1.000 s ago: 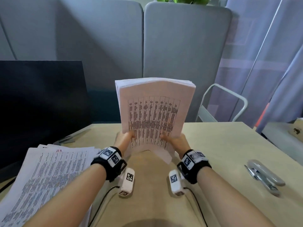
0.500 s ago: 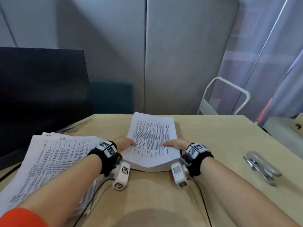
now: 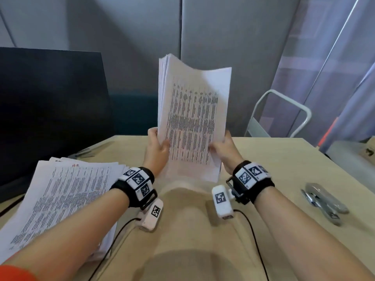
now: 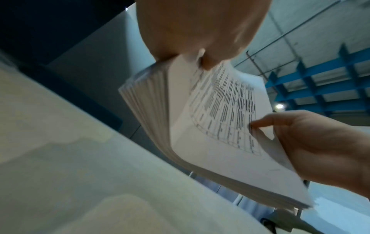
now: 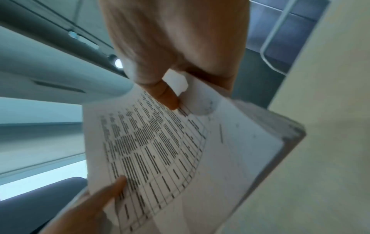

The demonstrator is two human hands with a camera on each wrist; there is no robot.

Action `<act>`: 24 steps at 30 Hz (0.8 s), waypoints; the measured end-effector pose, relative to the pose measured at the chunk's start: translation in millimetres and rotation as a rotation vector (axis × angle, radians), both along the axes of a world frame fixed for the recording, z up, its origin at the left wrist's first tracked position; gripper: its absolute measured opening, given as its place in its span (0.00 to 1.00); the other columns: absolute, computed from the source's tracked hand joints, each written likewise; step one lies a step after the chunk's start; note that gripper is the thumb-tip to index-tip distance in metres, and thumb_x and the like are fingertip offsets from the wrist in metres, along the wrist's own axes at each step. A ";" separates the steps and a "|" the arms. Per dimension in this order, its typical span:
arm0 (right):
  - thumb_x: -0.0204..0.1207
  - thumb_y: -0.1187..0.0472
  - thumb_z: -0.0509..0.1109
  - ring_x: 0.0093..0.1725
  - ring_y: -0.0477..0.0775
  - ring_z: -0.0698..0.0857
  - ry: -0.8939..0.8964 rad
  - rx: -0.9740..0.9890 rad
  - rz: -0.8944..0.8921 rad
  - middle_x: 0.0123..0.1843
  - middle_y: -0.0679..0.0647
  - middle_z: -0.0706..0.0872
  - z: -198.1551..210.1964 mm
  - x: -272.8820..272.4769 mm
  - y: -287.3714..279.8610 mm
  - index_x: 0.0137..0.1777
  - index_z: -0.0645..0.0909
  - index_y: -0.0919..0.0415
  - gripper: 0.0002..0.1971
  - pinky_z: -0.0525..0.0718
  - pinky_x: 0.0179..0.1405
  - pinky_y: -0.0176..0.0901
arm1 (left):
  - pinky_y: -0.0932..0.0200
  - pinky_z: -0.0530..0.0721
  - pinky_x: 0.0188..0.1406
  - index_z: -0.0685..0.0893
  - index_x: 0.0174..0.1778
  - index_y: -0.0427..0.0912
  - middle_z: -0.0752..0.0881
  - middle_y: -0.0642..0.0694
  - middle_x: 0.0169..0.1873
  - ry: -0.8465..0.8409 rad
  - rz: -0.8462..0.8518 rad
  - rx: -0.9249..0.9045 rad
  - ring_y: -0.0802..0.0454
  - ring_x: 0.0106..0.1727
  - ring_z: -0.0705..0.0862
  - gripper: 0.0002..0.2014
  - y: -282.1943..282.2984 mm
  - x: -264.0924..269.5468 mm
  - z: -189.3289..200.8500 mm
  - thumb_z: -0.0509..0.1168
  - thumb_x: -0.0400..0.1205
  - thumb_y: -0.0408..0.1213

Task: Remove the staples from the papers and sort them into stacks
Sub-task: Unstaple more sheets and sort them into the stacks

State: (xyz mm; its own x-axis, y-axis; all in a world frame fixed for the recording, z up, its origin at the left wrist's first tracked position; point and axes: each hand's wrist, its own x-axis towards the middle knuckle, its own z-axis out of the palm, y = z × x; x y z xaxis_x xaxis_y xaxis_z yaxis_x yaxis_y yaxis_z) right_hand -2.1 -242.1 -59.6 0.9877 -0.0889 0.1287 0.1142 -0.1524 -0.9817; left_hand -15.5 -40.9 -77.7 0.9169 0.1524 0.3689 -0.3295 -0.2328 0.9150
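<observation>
A thick stack of printed papers (image 3: 192,118) stands upright above the middle of the wooden table (image 3: 274,165), its lower edge just off the surface. My left hand (image 3: 157,147) grips its left side, thumb on the front page. My right hand (image 3: 220,147) grips the right side the same way. The left wrist view shows the stack (image 4: 210,126) from below, with my left hand (image 4: 200,39) above it and my right hand (image 4: 304,136) pinching the far edge. In the right wrist view, my right hand (image 5: 170,66) pinches the front sheet of that stack (image 5: 170,150).
A second, spread stack of printed sheets (image 3: 60,199) lies at the table's left, under my left forearm. A metal stapler or staple remover (image 3: 324,201) lies at the right. A dark monitor (image 3: 50,110) stands back left. A white chair frame (image 3: 284,112) is behind the table.
One second ago the stack was held upright, half a second ago it lay flat on the table, and now both hands hold it upright again, raised higher.
</observation>
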 end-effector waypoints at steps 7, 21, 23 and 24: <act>0.78 0.75 0.61 0.52 0.42 0.83 -0.193 0.084 -0.050 0.54 0.49 0.82 16.8 -13.1 11.8 0.63 0.67 0.54 0.20 0.84 0.54 0.44 | 0.53 0.87 0.44 0.69 0.62 0.51 0.84 0.54 0.48 -0.162 0.157 -0.101 0.48 0.49 0.86 0.15 -9.2 5.7 7.1 0.58 0.83 0.30; 0.76 0.78 0.59 0.56 0.48 0.82 0.001 0.049 -0.026 0.56 0.49 0.82 -31.4 -13.7 -1.4 0.67 0.66 0.52 0.26 0.82 0.52 0.41 | 0.58 0.85 0.46 0.67 0.66 0.43 0.84 0.52 0.47 0.193 0.100 -0.061 0.54 0.49 0.85 0.17 3.3 5.8 -33.7 0.60 0.82 0.27; 0.75 0.76 0.60 0.51 0.51 0.81 0.061 0.008 -0.077 0.52 0.52 0.81 -30.5 -4.9 -4.9 0.66 0.67 0.53 0.23 0.83 0.54 0.48 | 0.57 0.84 0.51 0.68 0.67 0.43 0.84 0.51 0.52 0.246 0.075 -0.028 0.55 0.51 0.84 0.18 8.4 8.9 -30.7 0.61 0.83 0.30; 0.74 0.74 0.61 0.49 0.53 0.81 0.134 -0.013 -0.084 0.51 0.56 0.82 -33.4 0.4 -6.1 0.64 0.68 0.56 0.21 0.83 0.55 0.52 | 0.52 0.84 0.55 0.70 0.67 0.41 0.84 0.47 0.55 0.326 0.057 -0.019 0.51 0.52 0.84 0.17 10.8 11.1 -29.9 0.62 0.83 0.32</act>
